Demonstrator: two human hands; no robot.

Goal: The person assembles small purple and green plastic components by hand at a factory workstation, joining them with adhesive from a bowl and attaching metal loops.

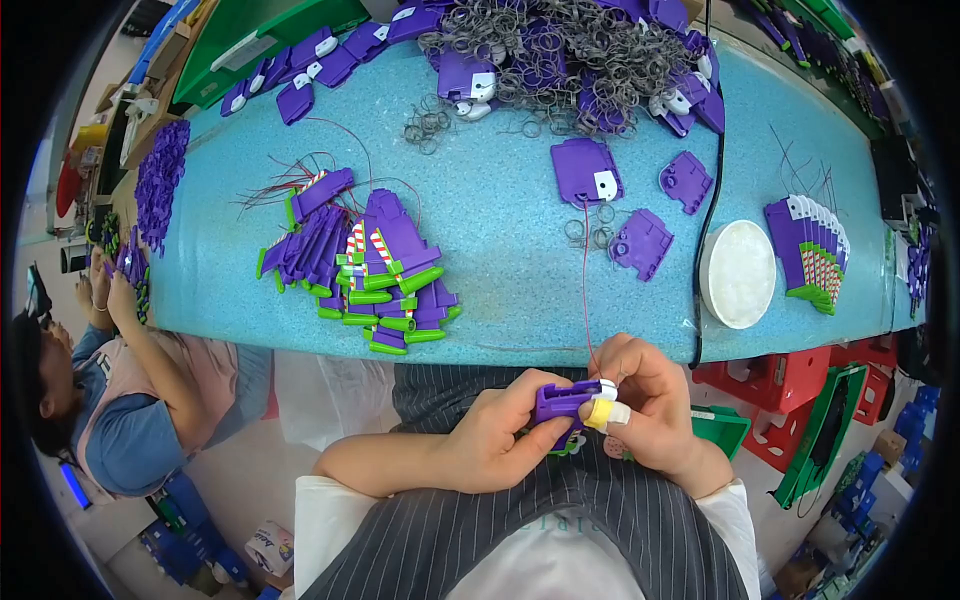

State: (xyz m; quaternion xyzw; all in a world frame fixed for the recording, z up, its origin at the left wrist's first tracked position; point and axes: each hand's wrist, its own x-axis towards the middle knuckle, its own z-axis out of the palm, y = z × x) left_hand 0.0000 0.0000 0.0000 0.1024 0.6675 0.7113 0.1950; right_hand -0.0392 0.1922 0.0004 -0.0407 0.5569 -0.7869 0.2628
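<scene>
My left hand [500, 428] grips a purple plastic toy part [560, 401] with a white end, held just off the near edge of the table. At that white end, my right hand [652, 405] has its thumb and fingers closed; the thumb wears a yellow and white wrap [603, 413]. From between the hands a thin red wire [586, 290] runs up onto the table. Beyond them lie a purple shell with a white corner [587, 170] and two smaller purple plates [642, 243]. What the right fingertips pinch is partly hidden.
Purple and green assembled parts [385, 270] with red wires heap at left. Tangled grey wire rings [560, 60] cover purple shells at the back. A white round lid or dish [738, 274], a black cable [708, 200] and fanned striped parts [815, 250] lie right. A co-worker [150, 410] sits left.
</scene>
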